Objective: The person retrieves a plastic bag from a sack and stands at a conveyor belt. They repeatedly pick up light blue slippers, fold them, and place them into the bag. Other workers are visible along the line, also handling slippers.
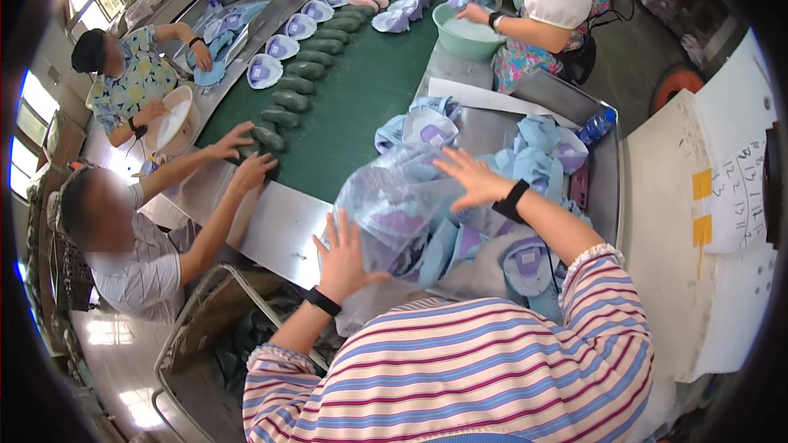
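Note:
A clear plastic bag (386, 189) lies in front of me at the near end of the belt, with light blue and purple shoe uppers showing through it. My left hand (343, 258) is at the bag's left side, fingers spread. Over its right side reaches my right hand (474, 180), also with fingers stretched apart. Whether either palm presses on the plastic I cannot tell. Loose blue and purple shoe uppers (529, 267) are heaped to the right of the bag in a metal tray (603, 180). Another upper (428, 127) sits just beyond the bag.
A green conveyor belt (361, 90) carries rows of dark green shoe lasts (290, 100) and uppers (264, 71). A co-worker's hands (246, 152) touch the nearest lasts. Two other people work farther off, one beside a green basin (468, 37). A blue-capped bottle (597, 125) lies at the tray's edge.

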The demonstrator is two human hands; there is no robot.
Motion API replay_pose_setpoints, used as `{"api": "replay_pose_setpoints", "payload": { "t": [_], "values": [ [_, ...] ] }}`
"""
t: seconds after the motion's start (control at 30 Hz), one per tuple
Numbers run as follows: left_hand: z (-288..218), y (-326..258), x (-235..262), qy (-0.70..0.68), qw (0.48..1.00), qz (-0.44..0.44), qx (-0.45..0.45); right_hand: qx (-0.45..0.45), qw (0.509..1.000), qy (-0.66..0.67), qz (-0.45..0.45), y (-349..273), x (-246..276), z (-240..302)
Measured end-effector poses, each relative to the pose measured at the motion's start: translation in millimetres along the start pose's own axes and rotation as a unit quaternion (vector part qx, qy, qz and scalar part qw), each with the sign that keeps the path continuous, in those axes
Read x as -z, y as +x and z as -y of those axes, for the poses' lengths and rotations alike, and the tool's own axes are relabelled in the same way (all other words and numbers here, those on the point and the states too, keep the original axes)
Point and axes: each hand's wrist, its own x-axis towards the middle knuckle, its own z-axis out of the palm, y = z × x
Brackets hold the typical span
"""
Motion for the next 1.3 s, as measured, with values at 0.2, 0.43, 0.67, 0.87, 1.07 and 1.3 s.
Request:
{"api": "replay_pose_setpoints", "payload": {
  "t": [0.2,0.43,0.67,0.87,1.07,1.3],
  "values": [
    [-14,-12,-33,-0.029,0.978,-0.143,-0.149,-0.006,0.991,0.104,-0.084,12,-30,-35],
    [105,77,30,-0.562,0.820,-0.093,0.056,-0.042,0.878,0.477,0.013,99,23,-88],
    [203,103,-100,-0.101,0.988,-0.053,0.100,-0.086,0.992,0.067,-0.057,169,-93,-103],
    [227,80,-145,-0.358,0.931,0.010,0.076,-0.011,0.932,0.344,0.116,144,-71,-145],
    [124,43,12,-0.534,0.821,-0.033,0.198,-0.058,0.903,0.423,0.051,41,30,-30],
    [17,40,-60,-0.387,0.911,-0.106,0.091,0.113,0.963,0.142,-0.200,-18,-68,143]
  ]
}}
